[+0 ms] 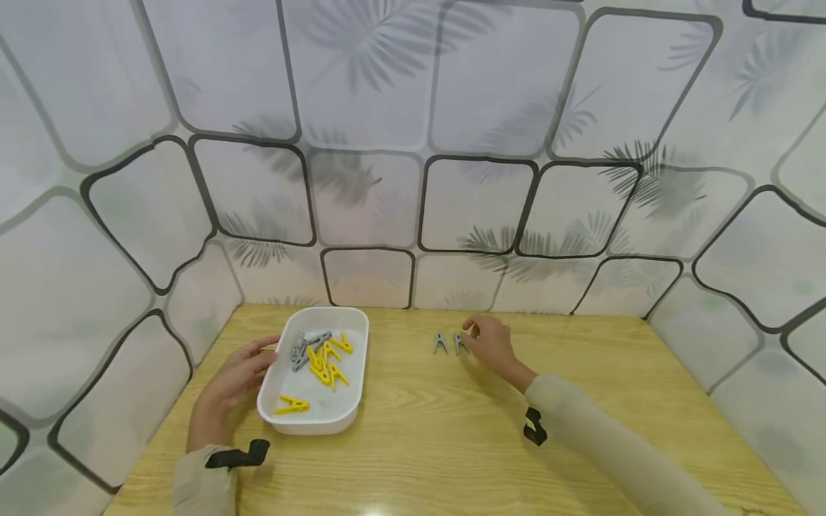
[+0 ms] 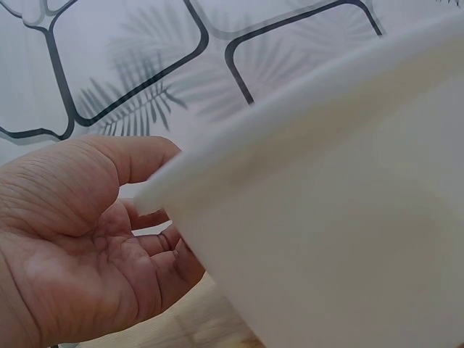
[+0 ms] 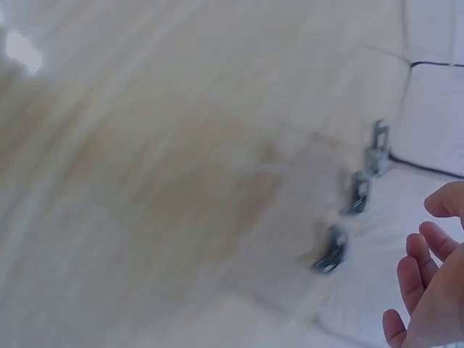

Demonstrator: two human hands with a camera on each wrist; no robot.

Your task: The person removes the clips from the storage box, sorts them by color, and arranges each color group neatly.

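A white plastic basin [image 1: 358, 416] holds several yellow clothespins [image 1: 335, 374] and several grey clothespins [image 1: 299, 351]. At its left rim, my left hand [image 1: 241, 373] holds the basin's side with thumb and fingers curled at the edge; in the left wrist view the wall hides the fingertips. To the right on the table stand grey clothespins [image 1: 440, 342], and the right wrist view has three of them [image 3: 359, 192] in a row, blurred. My right hand [image 1: 490, 344] is just beside the rightmost of these, fingers loosely bent and spread apart, with nothing between them.
The wood-grain table [image 1: 413, 444] runs back to a wall [image 1: 368, 276] covered in a stone-and-leaf pattern, with the same covering on both sides. A black strap [image 1: 239, 455] sits on the left sleeve, another [image 1: 534, 428] on the right.
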